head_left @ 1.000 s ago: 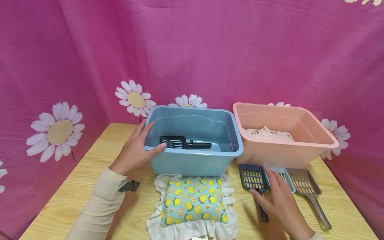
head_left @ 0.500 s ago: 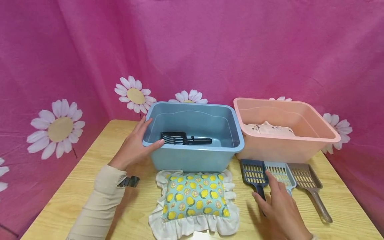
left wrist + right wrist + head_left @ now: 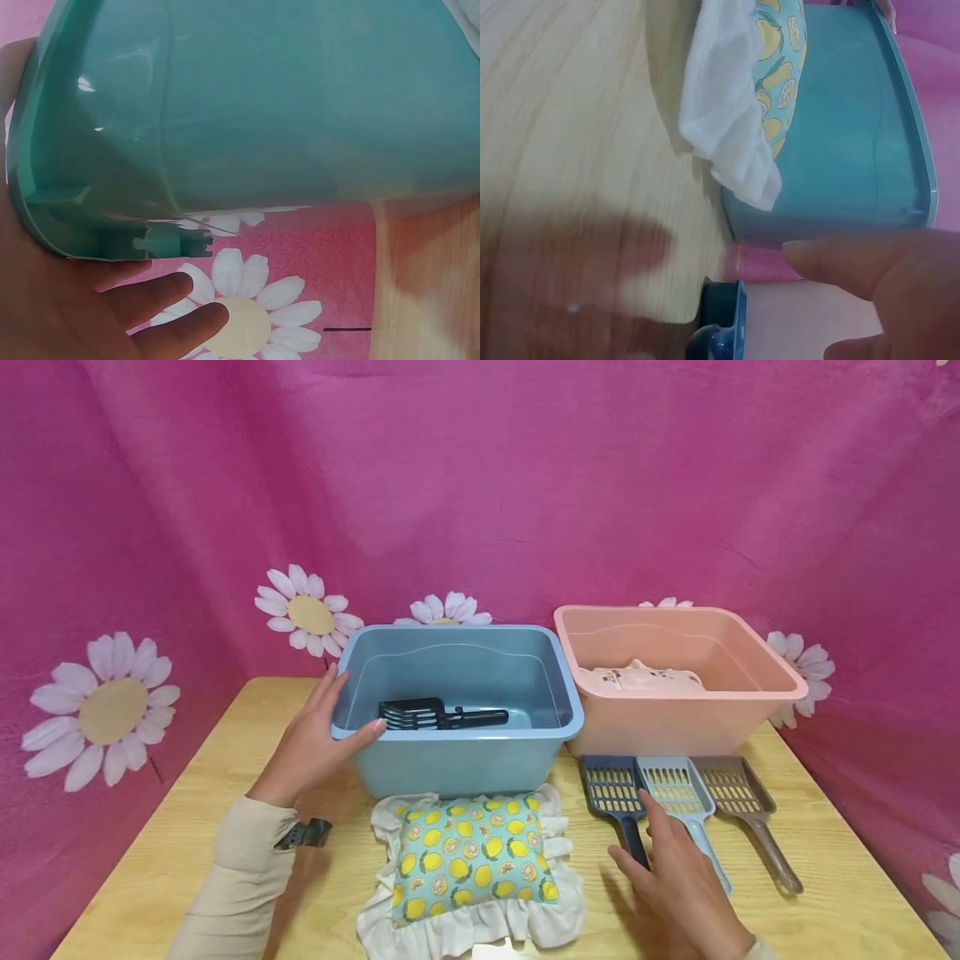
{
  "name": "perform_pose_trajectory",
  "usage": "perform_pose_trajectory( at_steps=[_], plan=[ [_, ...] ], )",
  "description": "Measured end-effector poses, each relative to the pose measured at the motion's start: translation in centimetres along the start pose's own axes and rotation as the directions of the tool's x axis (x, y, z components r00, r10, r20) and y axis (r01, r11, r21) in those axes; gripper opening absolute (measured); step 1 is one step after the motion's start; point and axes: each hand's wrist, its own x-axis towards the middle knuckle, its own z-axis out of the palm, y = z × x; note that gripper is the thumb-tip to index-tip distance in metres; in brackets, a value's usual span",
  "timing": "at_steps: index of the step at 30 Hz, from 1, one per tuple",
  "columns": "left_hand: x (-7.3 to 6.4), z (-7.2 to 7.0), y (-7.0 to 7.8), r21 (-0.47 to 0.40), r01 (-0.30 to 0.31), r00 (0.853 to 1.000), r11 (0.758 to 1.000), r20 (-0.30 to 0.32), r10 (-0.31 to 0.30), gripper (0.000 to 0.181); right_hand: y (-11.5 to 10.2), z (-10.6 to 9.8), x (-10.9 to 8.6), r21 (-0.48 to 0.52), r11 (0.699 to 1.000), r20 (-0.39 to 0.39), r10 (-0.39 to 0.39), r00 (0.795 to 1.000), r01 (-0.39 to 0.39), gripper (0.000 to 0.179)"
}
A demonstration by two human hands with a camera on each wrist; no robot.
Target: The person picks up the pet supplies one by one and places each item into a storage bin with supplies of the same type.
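"Hands first: is the left hand (image 3: 303, 752) gripping anything?"

"No, it's spread and loose, resting against the blue bin (image 3: 457, 768) at that bin's eight o'clock corner, thumb by the front rim, fingers along the side."

"And the bin itself, with the lemon cushion (image 3: 472, 860) as the clock's centre?"

"Twelve o'clock, just behind the cushion. A black scoop (image 3: 450, 720) lies inside it, handle toward three."

"What about the right hand (image 3: 678, 877)?"

"Out at three, relaxed and holding nothing, above the handles of the navy scoop (image 3: 623, 814) and the light blue scoop (image 3: 693, 820). Whether a fingertip touches either, I can't tell."

"Anything beside those?"

"Brown scoop (image 3: 757, 821), next in the row. All three lie on the wooden table (image 3: 202, 793) at six o'clock of the pink bin (image 3: 675, 727), which sits at two from the cushion with a pale printed cloth (image 3: 645, 678) inside."
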Motion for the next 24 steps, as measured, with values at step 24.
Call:
perform_pose_trajectory(
  at_steps=[24],
  plan=[
    [-0.1,-0.2,0.0,-0.023,0.011,1.0,1.0,0.009,-0.01,0.103,1.7,0.8,0.6,0.072,0.996,0.141,0.047,0.989,-0.058,0.083]
  ],
)
